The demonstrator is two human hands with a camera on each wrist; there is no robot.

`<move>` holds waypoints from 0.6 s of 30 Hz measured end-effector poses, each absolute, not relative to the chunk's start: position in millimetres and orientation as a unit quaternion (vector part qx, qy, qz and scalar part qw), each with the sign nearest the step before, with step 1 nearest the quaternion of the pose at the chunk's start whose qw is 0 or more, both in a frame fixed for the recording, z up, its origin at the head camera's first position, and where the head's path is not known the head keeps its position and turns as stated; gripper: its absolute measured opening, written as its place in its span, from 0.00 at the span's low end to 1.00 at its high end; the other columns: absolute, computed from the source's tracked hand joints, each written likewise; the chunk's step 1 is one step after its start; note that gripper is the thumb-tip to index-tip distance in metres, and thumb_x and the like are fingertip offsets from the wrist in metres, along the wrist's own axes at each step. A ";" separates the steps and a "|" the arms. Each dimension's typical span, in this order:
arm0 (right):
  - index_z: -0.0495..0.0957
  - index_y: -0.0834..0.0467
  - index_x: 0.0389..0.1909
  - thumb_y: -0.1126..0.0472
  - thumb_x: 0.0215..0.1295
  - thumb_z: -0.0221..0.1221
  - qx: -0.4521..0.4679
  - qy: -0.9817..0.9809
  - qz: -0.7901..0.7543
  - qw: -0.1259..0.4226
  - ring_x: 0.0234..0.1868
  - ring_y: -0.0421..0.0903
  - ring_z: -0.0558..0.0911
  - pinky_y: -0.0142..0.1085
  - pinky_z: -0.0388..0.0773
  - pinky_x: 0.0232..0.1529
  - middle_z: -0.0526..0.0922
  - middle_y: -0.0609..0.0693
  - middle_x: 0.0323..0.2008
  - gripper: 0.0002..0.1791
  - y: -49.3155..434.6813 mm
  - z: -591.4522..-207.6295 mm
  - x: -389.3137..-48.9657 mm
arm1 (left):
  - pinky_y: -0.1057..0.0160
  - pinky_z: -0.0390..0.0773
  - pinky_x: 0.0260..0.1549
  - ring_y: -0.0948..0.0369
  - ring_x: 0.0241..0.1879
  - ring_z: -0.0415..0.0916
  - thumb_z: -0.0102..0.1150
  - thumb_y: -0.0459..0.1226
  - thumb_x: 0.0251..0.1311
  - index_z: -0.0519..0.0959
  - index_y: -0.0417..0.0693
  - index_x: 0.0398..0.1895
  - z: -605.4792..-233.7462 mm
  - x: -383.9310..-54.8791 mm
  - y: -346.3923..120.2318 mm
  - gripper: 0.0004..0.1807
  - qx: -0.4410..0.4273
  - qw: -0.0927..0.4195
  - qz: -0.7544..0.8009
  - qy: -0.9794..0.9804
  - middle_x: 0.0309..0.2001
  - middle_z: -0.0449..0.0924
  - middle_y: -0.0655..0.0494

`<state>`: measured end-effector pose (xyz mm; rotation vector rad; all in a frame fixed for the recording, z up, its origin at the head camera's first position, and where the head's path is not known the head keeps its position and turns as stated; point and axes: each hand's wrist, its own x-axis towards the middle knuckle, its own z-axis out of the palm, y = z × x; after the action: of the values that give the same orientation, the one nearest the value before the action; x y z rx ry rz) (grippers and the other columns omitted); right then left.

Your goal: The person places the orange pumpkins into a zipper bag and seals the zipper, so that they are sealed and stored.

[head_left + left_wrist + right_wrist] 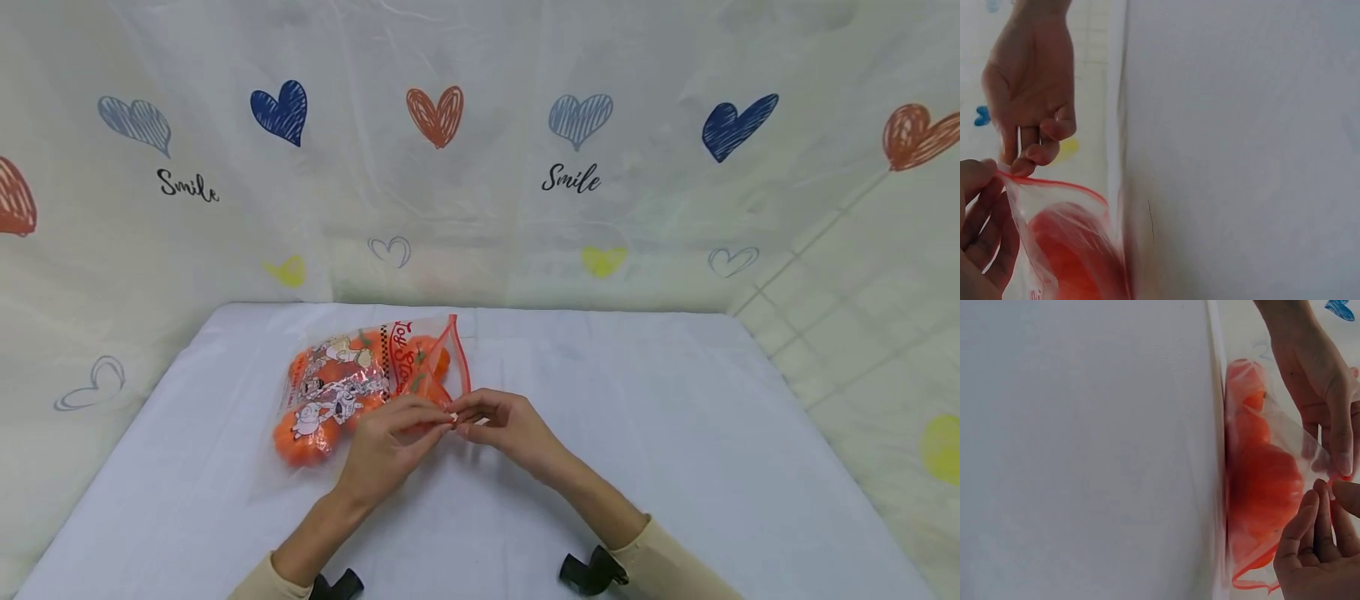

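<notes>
A clear zip bag (341,387) printed with red lettering and white cartoon figures lies on its side, left of the table's middle. Inside are several round, ribbed orange things like small pumpkins (1266,481), some with green tops. A red zip strip (461,358) runs along the bag's right end. My left hand (390,442) pinches the near corner of that strip between thumb and fingers. Fingertip to fingertip with it, my right hand (517,433) pinches the same corner. In the left wrist view the strip (1066,184) bows away from the fingertips, over the orange contents.
White cloth covers the table (660,417). Behind it hangs a pale curtain (495,192) with hearts and the word Smile. Black wrist mounts (592,572) sit by both beige sleeves at the near edge.
</notes>
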<state>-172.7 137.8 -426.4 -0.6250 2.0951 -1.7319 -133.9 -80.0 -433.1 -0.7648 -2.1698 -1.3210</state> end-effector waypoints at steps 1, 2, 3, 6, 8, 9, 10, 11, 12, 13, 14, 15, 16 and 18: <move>0.85 0.54 0.55 0.61 0.70 0.66 -0.231 0.746 -0.601 0.167 0.47 0.48 0.86 0.35 0.85 0.46 0.89 0.52 0.47 0.14 137.9 -426.8 -173.2 | 0.72 0.84 0.41 0.60 0.38 0.88 0.75 0.29 0.56 0.91 0.48 0.40 -433.1 -133.8 -79.8 0.10 -0.280 0.244 -0.485 -0.792 0.38 0.90 0.55; 0.85 0.54 0.55 0.61 0.69 0.67 -0.241 0.754 -0.591 0.157 0.46 0.45 0.86 0.34 0.85 0.46 0.89 0.52 0.46 0.14 137.9 -427.0 -173.7 | 0.72 0.84 0.41 0.60 0.39 0.88 0.75 0.29 0.56 0.91 0.48 0.40 -433.2 -133.6 -79.6 0.09 -0.278 0.245 -0.486 -0.792 0.38 0.91 0.55; 0.85 0.53 0.54 0.60 0.69 0.68 -0.251 0.763 -0.578 0.144 0.45 0.42 0.86 0.33 0.85 0.46 0.89 0.52 0.46 0.14 137.8 -427.7 -174.2 | 0.73 0.84 0.41 0.60 0.39 0.88 0.75 0.29 0.57 0.91 0.48 0.40 -433.5 -133.4 -79.3 0.09 -0.277 0.246 -0.485 -0.792 0.38 0.91 0.55; 0.87 0.50 0.50 0.57 0.67 0.69 -0.266 0.790 -0.542 0.105 0.41 0.38 0.85 0.34 0.84 0.45 0.90 0.49 0.42 0.12 137.6 -427.4 -175.5 | 0.74 0.83 0.43 0.60 0.40 0.88 0.74 0.29 0.58 0.90 0.48 0.40 -434.4 -132.8 -78.8 0.09 -0.273 0.245 -0.487 -0.793 0.39 0.91 0.55; 0.88 0.47 0.47 0.55 0.66 0.70 -0.268 0.799 -0.531 0.090 0.39 0.38 0.85 0.34 0.83 0.44 0.90 0.45 0.39 0.10 137.8 -427.4 -175.9 | 0.74 0.83 0.45 0.60 0.40 0.88 0.73 0.28 0.58 0.90 0.48 0.41 -435.4 -132.4 -78.5 0.09 -0.271 0.244 -0.490 -0.792 0.39 0.90 0.55; 0.88 0.46 0.47 0.55 0.66 0.70 -0.271 0.800 -0.528 0.082 0.38 0.38 0.84 0.35 0.83 0.44 0.90 0.44 0.38 0.09 137.9 -427.6 -176.1 | 0.75 0.83 0.46 0.60 0.40 0.88 0.73 0.28 0.59 0.90 0.47 0.41 -435.7 -132.2 -78.3 0.10 -0.271 0.242 -0.492 -0.791 0.39 0.90 0.55; 0.89 0.45 0.46 0.55 0.65 0.71 -0.274 0.800 -0.528 0.077 0.38 0.38 0.84 0.35 0.82 0.43 0.89 0.43 0.37 0.09 138.0 -427.2 -176.5 | 0.75 0.83 0.46 0.60 0.40 0.88 0.73 0.28 0.59 0.90 0.47 0.42 -435.8 -131.9 -78.1 0.10 -0.268 0.241 -0.493 -0.792 0.39 0.90 0.55; 0.89 0.45 0.45 0.55 0.65 0.71 -0.279 0.799 -0.529 0.070 0.37 0.38 0.83 0.35 0.82 0.42 0.89 0.43 0.36 0.09 138.0 -427.4 -177.0 | 0.75 0.83 0.47 0.60 0.40 0.87 0.72 0.28 0.59 0.89 0.47 0.42 -436.2 -131.7 -77.9 0.10 -0.269 0.240 -0.493 -0.792 0.39 0.90 0.55; 0.89 0.45 0.44 0.55 0.64 0.72 -0.285 0.796 -0.530 0.062 0.37 0.38 0.82 0.34 0.81 0.41 0.88 0.42 0.35 0.09 138.1 -428.0 -177.6 | 0.75 0.83 0.48 0.61 0.41 0.87 0.72 0.28 0.59 0.89 0.47 0.43 -436.3 -131.5 -77.7 0.10 -0.267 0.239 -0.492 -0.793 0.40 0.90 0.55; 0.90 0.46 0.44 0.56 0.64 0.72 -0.294 0.792 -0.532 0.053 0.36 0.39 0.82 0.33 0.81 0.40 0.88 0.43 0.34 0.08 138.2 -428.3 -178.3 | 0.74 0.82 0.48 0.61 0.41 0.87 0.72 0.29 0.60 0.89 0.47 0.43 -436.4 -131.3 -77.5 0.10 -0.266 0.240 -0.490 -0.795 0.40 0.90 0.55; 0.90 0.46 0.43 0.56 0.63 0.72 -0.302 0.789 -0.533 0.045 0.36 0.39 0.81 0.33 0.80 0.39 0.87 0.43 0.34 0.08 138.2 -428.7 -179.2 | 0.75 0.82 0.48 0.62 0.41 0.86 0.72 0.30 0.60 0.88 0.48 0.44 -436.3 -130.9 -77.3 0.10 -0.263 0.240 -0.486 -0.798 0.40 0.90 0.56; 0.90 0.47 0.43 0.57 0.63 0.72 -0.310 0.785 -0.535 0.037 0.35 0.39 0.80 0.32 0.79 0.38 0.86 0.44 0.33 0.08 138.3 -429.3 -180.2 | 0.75 0.82 0.48 0.63 0.41 0.85 0.72 0.30 0.60 0.88 0.48 0.44 -436.2 -130.7 -77.2 0.10 -0.261 0.240 -0.482 -0.801 0.40 0.89 0.56; 0.90 0.47 0.42 0.58 0.63 0.72 -0.315 0.782 -0.537 0.031 0.35 0.39 0.79 0.31 0.78 0.37 0.86 0.44 0.33 0.08 138.4 -429.8 -181.3 | 0.74 0.83 0.48 0.63 0.40 0.85 0.72 0.30 0.60 0.88 0.49 0.44 -436.1 -130.6 -76.9 0.10 -0.261 0.242 -0.478 -0.803 0.40 0.89 0.56; 0.91 0.48 0.41 0.59 0.62 0.73 -0.325 0.775 -0.541 0.024 0.34 0.38 0.78 0.30 0.76 0.36 0.86 0.45 0.33 0.07 139.0 -431.0 -183.2 | 0.73 0.83 0.46 0.63 0.40 0.84 0.71 0.31 0.61 0.87 0.49 0.44 -436.0 -130.6 -76.5 0.09 -0.263 0.244 -0.470 -0.807 0.41 0.89 0.57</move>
<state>-183.2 139.0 -431.0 -1.0062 2.3988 -1.6739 -130.6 -76.5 -436.0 -0.7179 -2.2039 -1.2835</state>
